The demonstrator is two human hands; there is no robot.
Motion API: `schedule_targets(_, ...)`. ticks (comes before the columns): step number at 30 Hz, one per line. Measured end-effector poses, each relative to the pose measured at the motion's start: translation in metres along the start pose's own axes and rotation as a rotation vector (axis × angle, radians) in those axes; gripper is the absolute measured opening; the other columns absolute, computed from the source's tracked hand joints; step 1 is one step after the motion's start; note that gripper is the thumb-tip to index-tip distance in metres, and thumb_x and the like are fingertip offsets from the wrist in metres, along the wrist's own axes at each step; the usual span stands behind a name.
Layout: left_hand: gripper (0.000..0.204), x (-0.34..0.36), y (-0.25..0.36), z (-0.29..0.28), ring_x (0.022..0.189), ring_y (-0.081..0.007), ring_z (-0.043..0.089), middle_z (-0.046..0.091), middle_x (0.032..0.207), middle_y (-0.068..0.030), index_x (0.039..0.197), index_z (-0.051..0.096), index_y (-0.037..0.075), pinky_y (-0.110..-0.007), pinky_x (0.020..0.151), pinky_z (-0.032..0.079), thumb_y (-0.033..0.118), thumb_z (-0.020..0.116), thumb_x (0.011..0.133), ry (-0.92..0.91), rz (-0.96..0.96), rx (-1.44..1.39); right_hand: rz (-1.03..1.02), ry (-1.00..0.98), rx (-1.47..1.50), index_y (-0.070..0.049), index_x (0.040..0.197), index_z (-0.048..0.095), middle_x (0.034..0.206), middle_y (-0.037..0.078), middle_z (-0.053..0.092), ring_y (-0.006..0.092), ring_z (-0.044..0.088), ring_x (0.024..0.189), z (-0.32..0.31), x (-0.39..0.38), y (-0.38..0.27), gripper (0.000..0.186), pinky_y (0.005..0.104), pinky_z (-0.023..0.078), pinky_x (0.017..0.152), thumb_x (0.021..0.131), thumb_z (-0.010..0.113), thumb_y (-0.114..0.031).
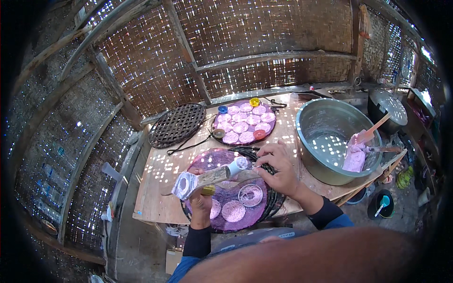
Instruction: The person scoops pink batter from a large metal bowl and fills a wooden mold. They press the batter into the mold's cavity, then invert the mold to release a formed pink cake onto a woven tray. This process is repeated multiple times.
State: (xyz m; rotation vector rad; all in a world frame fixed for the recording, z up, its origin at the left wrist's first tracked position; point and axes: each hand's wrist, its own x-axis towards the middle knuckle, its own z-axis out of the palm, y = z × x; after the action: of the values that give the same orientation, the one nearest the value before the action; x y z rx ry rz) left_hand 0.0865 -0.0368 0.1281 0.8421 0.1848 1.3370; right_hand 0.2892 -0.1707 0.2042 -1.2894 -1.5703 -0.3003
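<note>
My left hand (202,202) grips a wooden press (210,177), with a white-wrapped ring (185,185) at its left end, a light blue cylinder (238,166) near the right and a yellow part (208,190) below. My right hand (278,167) is pinched beside the press's right end; what its fingertips hold is too small to make out. Beneath both hands lies a round purple mat (225,221) with a dark woven rim, bearing pink lacy discs (234,211) and a pale ring (250,195) round one disc.
On the wooden table (155,188) are a round dark rack (175,123), a tray of several pink discs (240,126) with coloured rings, and a metal basin (314,151) of pink dough (354,155) with utensils. A covered pot (388,106) is behind right; a bucket (381,203) stands below.
</note>
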Motion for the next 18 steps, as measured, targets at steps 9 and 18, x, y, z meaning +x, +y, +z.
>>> schedule_targets(9, 0.038, 0.004, -0.001, 0.0, 0.094, -0.0181, 0.057, 0.057, 0.101, -0.0046, 0.108, 0.051, 0.008, -0.032, 0.08, 0.048, 0.011, 0.066, 0.073, -0.014, 0.016, -0.007, 0.094, 0.13, 0.129, -0.005, 0.072, 0.055, 0.074, 0.007, 0.054, 0.0216, 0.053, 0.073, 0.007, -0.006, 0.004, 0.011, 0.0419, 0.03, 0.093, 0.081, 0.057, -0.011)
schedule_targets(18, 0.038, 0.009, 0.005, 0.0, 0.094, -0.0179, 0.057, 0.057, 0.101, -0.0047, 0.108, 0.051, 0.008, -0.032, 0.08, 0.049, 0.011, 0.066, 0.073, -0.016, 0.031, -0.016, 0.118, 0.108, -0.473, -0.007, 0.062, 0.058, 0.054, 0.008, 0.054, 0.0255, 0.057, 0.057, -0.015, -0.012, 0.045, 0.024, 0.0403, 0.043, 0.078, 0.08, 0.061, -0.021)
